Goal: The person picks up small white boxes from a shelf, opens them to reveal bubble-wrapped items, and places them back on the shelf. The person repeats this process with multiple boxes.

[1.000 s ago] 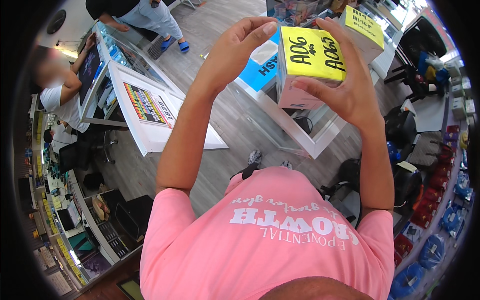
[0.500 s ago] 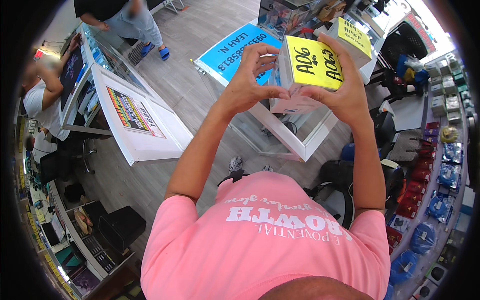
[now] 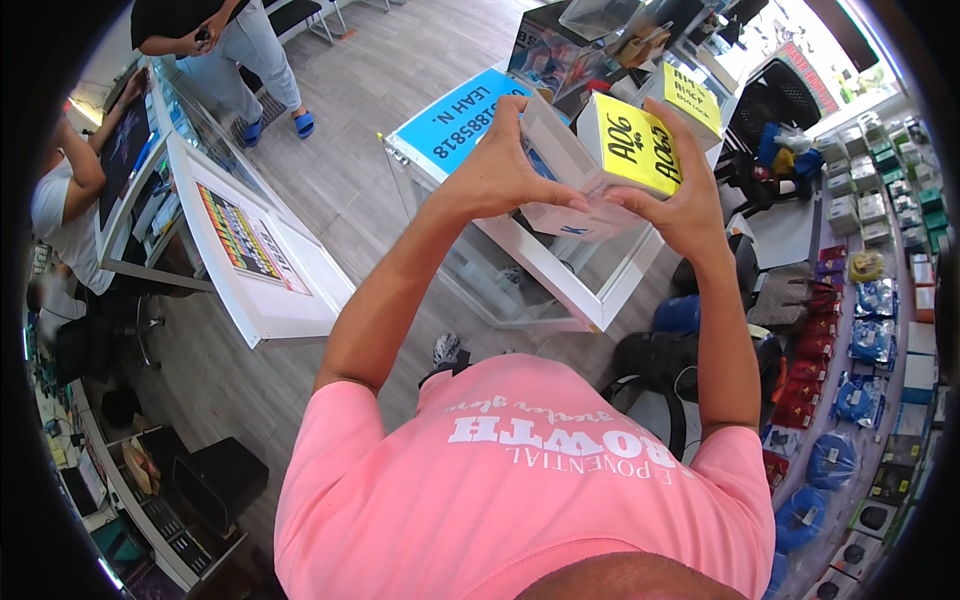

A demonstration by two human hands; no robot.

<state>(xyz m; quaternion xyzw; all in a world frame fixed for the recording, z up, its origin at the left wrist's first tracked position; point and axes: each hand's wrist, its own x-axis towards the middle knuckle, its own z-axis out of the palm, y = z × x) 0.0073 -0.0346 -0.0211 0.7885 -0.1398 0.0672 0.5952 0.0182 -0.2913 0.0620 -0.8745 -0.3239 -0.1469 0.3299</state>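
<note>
Up in front of me, above a glass display counter [image 3: 590, 310], both hands hold up a white box [image 3: 600, 180] with a yellow handwritten label on one face. My right hand [image 3: 685, 195] wraps its right side, with the thumb along the near lower edge. My left hand [image 3: 505, 170] grips a pale, partly see-through panel [image 3: 550, 140] at the box's left side, its thumb close to the right thumb. Whether this panel is a flap or a separate case, I cannot tell. A second yellow-labelled box [image 3: 692, 105] stands just beyond my right fingers.
A blue sign [image 3: 450, 125] lies on the counter top. To the left, a white panel door [image 3: 255, 250] juts from another glass case. A person in blue slippers [image 3: 250, 130] stands at the far left. Packaged goods [image 3: 835, 460] line the right shelves. A black chair [image 3: 785, 105] stands behind.
The labelled box now tilts to the right, and a gap shows between it and the pale panel in my left hand. The standing person's hands have come together around a small dark object.
</note>
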